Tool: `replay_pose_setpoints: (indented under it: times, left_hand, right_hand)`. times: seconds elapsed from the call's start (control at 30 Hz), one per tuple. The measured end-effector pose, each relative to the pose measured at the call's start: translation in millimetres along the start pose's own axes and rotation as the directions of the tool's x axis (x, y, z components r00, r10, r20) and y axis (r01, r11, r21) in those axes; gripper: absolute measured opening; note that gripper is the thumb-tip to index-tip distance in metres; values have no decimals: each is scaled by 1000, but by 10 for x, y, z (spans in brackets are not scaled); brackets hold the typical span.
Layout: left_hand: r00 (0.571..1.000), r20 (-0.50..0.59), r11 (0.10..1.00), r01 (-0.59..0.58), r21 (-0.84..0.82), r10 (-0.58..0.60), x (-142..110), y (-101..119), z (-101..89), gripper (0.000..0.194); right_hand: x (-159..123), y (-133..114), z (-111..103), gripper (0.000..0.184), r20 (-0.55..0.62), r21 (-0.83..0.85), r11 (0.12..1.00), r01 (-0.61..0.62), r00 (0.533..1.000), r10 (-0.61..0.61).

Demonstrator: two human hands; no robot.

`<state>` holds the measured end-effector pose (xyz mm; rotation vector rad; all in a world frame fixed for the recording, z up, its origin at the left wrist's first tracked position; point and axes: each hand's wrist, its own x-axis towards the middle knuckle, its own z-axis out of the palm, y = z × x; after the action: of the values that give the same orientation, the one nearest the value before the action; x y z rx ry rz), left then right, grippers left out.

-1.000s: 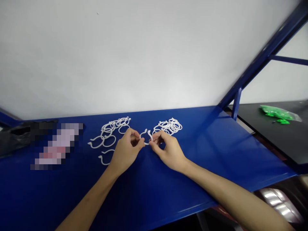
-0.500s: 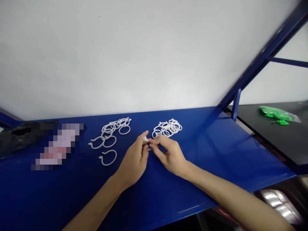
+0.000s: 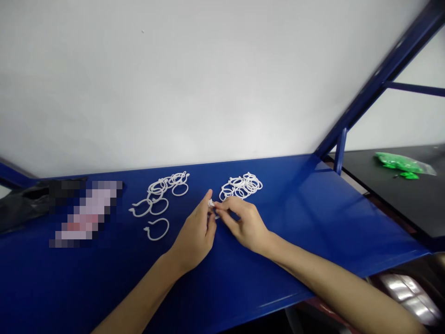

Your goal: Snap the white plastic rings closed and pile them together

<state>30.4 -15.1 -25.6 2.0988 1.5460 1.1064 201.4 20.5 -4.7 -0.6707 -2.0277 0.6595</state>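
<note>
Between my two hands is a white plastic shower curtain ring [image 3: 211, 203], mostly covered by my fingers. My left hand [image 3: 194, 239] grips it with the thumb and fingers closed around its clasp end. My right hand [image 3: 246, 225] pinches the same ring from the other side with thumb and forefinger. Just beyond the right hand is a pile of white rings [image 3: 253, 185] that look closed. Left of my hands, more white rings [image 3: 156, 186] lie in an overlapping row, some with their ends apart. A single open ring [image 3: 168, 226] lies nearest me on that side.
All this is on a blue table [image 3: 278, 204] against a pale wall [image 3: 222, 83]. A black plastic bag [image 3: 21, 208] and a blurred-out package [image 3: 90, 204] lie at the left. Blue frame bars [image 3: 368, 95] rise at the right, beside a black table [image 3: 389, 190] with a green-filled bag [image 3: 399, 162].
My hands have barely moved; the left fingers have shifted slightly on the ring, and its clasp end is turned a little differently. The rings on the table stay put.
</note>
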Motion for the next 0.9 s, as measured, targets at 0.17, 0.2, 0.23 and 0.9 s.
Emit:
replay_pose_setpoints:
  times: [0.17, 0.2, 0.23, 0.9]
  left_hand:
    - [999, -10, 998, 40, -39, -41, 46, 32, -21, 46]
    - [998, -8, 997, 57, -46, -57, 60, 46, -33, 45]
    - [997, -5, 996, 74, -48, -74, 74, 57, -46, 44]
    - [980, 20, 957, -198, 212, 198, 86, -87, -49, 50]
  right_hand:
    - [15, 7, 8, 10, 26, -33, 998, -48, 998, 49]
    - [17, 12, 13, 10, 20, -47, 996, -73, 997, 74]
    - [19, 18, 18, 9, 15, -60, 994, -95, 995, 96]
    - [58, 69, -61, 15, 132, -165, 982, 88, 989, -66]
